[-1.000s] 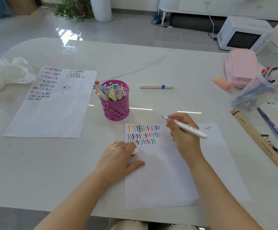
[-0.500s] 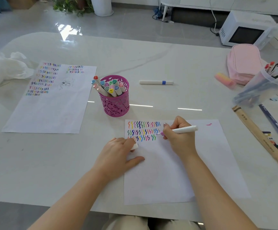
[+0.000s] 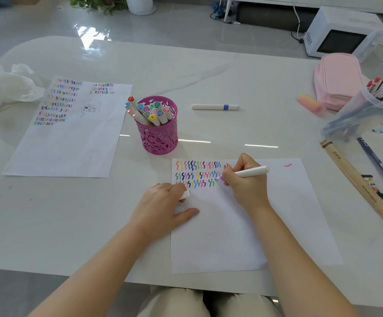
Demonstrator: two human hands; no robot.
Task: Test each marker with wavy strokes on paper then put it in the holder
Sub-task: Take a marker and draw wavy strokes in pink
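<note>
Head view: right hand [image 3: 245, 187] is pinching the marker [image 3: 252, 172] on the paper [image 3: 231, 236]; left hand [image 3: 160, 207], at its nine o'clock, is clutching the cap [image 3: 184, 195] and steadying the sheet; light pressure is advised.

Both bare forearms reach in over the near edge of the worktop [image 3: 71, 225]. The left hand [image 3: 163, 203] lies palm down, thumb stretched out, its fingers [image 3: 176, 187] curled round a cap [image 3: 185, 194]. The right hand [image 3: 246, 183] pinches a marker [image 3: 252, 172] in a writing grip, tip down.

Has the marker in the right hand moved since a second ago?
Yes: against the paper, the marker tip dropped from its top edge to the third row's end.
</note>
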